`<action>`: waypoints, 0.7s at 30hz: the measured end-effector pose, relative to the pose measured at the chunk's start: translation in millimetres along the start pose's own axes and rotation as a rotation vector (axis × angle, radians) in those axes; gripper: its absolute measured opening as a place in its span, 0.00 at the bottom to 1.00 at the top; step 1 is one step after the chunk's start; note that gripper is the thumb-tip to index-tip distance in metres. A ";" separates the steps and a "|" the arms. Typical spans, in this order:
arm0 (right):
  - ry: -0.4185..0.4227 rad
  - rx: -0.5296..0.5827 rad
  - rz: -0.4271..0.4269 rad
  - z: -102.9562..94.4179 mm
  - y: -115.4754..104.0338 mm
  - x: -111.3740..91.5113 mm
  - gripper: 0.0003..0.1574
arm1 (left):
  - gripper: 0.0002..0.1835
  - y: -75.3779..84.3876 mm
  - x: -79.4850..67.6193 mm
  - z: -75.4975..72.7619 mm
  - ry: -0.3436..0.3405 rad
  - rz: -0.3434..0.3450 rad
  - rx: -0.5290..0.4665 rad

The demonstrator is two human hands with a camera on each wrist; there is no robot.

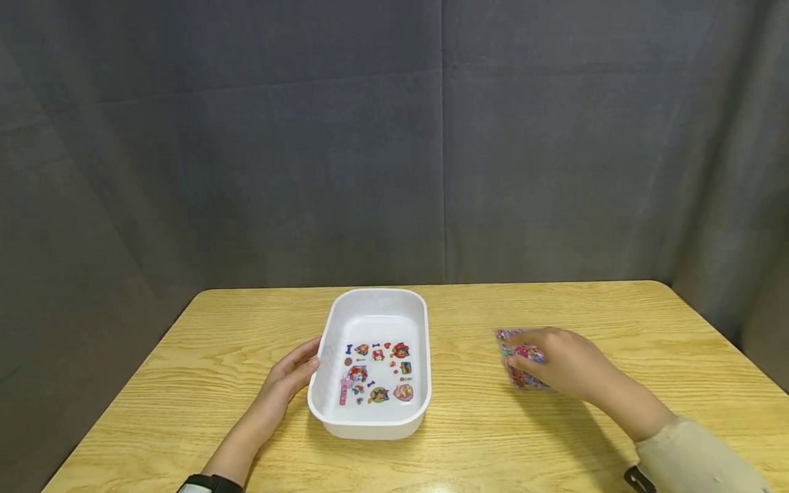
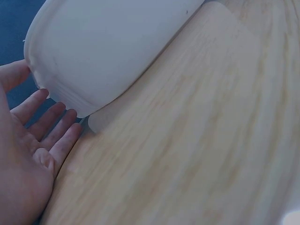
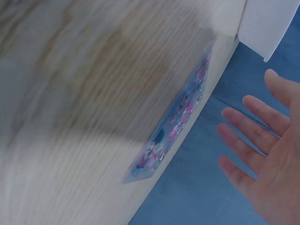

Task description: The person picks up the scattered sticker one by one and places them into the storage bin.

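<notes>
A white rectangular plastic tray [image 1: 372, 430] stands upright on the table, left of its middle. A clear sheet with colourful cartoon stickers [image 1: 379, 395] lies on its floor. My left hand [image 1: 277, 390] rests against the tray's left side, and the left wrist view shows its extended fingers [image 2: 63, 140] at the tray's outer wall. To the right, a second, more crowded sticker sheet [image 1: 529, 352] in pink, purple and blue lies flat on the wood. Over that sheet hovers my right hand [image 1: 573, 363], its fingers [image 3: 253, 126] spread, apart from it and holding nothing.
The light wooden table [image 1: 468, 438] has rounded far corners. A dark grey curtain [image 1: 444, 171] hangs behind it and along both sides. Bare wood lies between the tray and the right-hand sheet. A dark band [image 1: 209, 483] is on my left wrist.
</notes>
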State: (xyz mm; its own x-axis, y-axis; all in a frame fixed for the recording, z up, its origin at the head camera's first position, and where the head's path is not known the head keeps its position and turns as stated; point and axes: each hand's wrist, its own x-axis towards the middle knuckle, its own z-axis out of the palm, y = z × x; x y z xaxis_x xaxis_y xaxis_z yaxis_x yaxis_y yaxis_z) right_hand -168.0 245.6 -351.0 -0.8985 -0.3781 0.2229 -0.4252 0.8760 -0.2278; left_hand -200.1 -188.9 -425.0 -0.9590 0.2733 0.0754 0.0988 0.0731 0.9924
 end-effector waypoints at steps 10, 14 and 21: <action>-0.025 -0.019 0.062 -1.6 7.2 -6.0 0.22 | 0.29 0.2 0.3 0.4 -0.005 0.008 -0.002; -0.041 -0.023 0.069 -0.6 10.9 -8.4 0.22 | 0.29 0.0 0.2 0.3 -0.007 0.008 -0.002; -0.074 0.021 0.106 -0.9 16.8 -13.0 0.25 | 0.29 0.3 0.0 0.5 -0.002 0.003 -0.004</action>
State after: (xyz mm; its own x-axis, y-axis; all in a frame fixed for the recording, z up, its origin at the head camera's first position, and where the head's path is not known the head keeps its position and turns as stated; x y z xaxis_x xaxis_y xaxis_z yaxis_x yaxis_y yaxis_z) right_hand -163.3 265.5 -356.9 -0.9439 -0.3051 0.1263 -0.3285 0.9063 -0.2660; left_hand -199.9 -188.4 -424.7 -0.9581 0.2754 0.0784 0.1007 0.0680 0.9926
